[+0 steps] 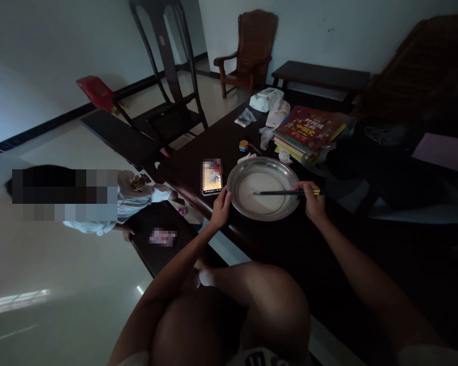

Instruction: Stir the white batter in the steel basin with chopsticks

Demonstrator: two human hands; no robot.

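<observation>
A wide steel basin (237, 207) stands on the dark wooden table, with a milky white liquid or batter (265, 179) in it. My left hand (222, 207) is closed on the basin's left rim, thumb against the side. On the other side, my right hand (313, 202) grips a pair of black chopsticks (280, 192) near their gold-banded ends, its fingers close to the right rim. The chopsticks reach level across the basin, and their tips touch the white contents near the middle. Just left of the basin lies a lit phone (211, 177).
Behind the basin are a small jar (244, 146), plastic bags (266, 99) and a stack of books (309, 129). A person (99, 203) in light clothing is beside the bench (143, 256) on the left. Dark chair (171, 66) and wooden armchair (256, 46) stand beyond.
</observation>
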